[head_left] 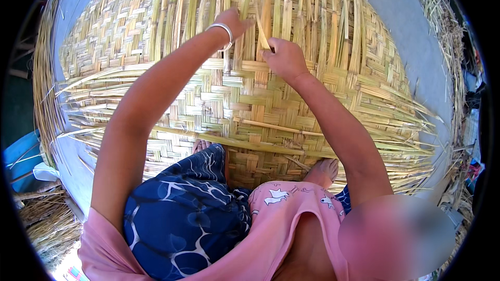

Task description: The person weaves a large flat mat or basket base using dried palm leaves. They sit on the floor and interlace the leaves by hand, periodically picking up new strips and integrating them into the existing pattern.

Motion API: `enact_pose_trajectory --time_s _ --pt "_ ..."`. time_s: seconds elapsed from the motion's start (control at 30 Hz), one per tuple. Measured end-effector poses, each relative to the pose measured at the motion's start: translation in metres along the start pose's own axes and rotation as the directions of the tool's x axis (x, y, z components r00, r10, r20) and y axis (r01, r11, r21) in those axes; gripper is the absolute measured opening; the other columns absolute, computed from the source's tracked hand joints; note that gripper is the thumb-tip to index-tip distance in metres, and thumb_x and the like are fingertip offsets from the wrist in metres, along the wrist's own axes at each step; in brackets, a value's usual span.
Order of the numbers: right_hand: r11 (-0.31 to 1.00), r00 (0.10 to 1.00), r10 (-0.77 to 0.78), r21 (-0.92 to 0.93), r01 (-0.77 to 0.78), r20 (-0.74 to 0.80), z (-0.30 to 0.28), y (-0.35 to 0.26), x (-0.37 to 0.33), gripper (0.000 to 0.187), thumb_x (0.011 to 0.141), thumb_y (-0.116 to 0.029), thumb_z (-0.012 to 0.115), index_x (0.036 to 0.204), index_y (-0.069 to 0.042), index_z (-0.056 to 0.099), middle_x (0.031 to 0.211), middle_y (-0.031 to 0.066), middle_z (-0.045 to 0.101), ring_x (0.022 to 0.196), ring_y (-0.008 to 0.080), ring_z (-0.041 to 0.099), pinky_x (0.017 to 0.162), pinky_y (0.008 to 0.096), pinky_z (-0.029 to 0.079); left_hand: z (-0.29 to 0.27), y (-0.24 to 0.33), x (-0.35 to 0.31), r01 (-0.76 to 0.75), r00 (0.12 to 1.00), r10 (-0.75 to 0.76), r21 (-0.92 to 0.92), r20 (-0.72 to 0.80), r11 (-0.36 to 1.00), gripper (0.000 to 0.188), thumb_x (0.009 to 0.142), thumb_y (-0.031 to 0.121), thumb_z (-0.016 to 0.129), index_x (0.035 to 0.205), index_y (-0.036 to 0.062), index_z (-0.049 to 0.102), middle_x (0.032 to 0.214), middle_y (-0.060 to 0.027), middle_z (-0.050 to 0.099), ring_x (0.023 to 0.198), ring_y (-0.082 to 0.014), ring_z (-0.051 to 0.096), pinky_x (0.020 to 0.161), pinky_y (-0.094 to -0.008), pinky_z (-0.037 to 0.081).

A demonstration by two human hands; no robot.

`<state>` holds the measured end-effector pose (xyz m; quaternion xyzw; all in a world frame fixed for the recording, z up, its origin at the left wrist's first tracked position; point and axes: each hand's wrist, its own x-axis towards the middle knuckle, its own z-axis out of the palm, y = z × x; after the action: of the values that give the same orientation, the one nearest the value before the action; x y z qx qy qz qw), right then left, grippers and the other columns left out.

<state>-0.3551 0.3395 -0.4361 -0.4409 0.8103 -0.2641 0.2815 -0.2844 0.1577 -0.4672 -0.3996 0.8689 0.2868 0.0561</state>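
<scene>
A large mat of flat split-cane strips, woven in a herringbone pattern, lies beneath my bare feet. My right hand pinches a pale split-cane strip that rises from the middle of the weave. Just to the left and a little farther away, my left hand, with a white bangle on its wrist, is closed low over the lengthwise strips. What its fingers hold, if anything, is hidden. Long loose lengthwise strips run away from me on the far side of both hands.
Loose strip ends stick out at the mat's right and left sides. A long cane strip lies crosswise near my feet. Bundled thin stalks line the left edge, straw the right. Something blue stands at far left.
</scene>
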Motion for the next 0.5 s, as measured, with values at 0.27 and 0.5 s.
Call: enact_pose_trajectory --time_s 0.27,0.5 --pt "0.998 0.997 0.038 0.061 -0.033 -0.073 0.003 0.003 -0.001 0.019 0.077 -0.021 0.057 0.081 -0.002 0.058 0.077 0.0203 0.060 0.072 0.0369 0.057 0.068 0.0438 0.045 -0.007 -0.009 0.004 0.378 0.872 -0.116 -0.505 0.475 0.776 0.044 0.064 0.035 0.080 0.084 0.0040 0.058 0.070 -0.0019 0.048 0.058 -0.0143 0.046 0.051 -0.0237 0.037" --pt "0.973 0.984 -0.137 -0.168 0.155 0.116 0.011 0.004 0.008 0.018 0.079 -0.019 0.053 0.090 -0.005 0.058 0.086 0.0163 0.062 0.079 0.0349 0.058 0.071 0.0434 0.046 -0.012 -0.021 -0.024 0.310 0.838 0.247 -0.798 0.486 0.517 0.056 0.068 0.034 0.079 0.111 0.0056 0.056 0.107 -0.0058 0.059 0.105 -0.0162 0.049 0.092 -0.0306 0.033"
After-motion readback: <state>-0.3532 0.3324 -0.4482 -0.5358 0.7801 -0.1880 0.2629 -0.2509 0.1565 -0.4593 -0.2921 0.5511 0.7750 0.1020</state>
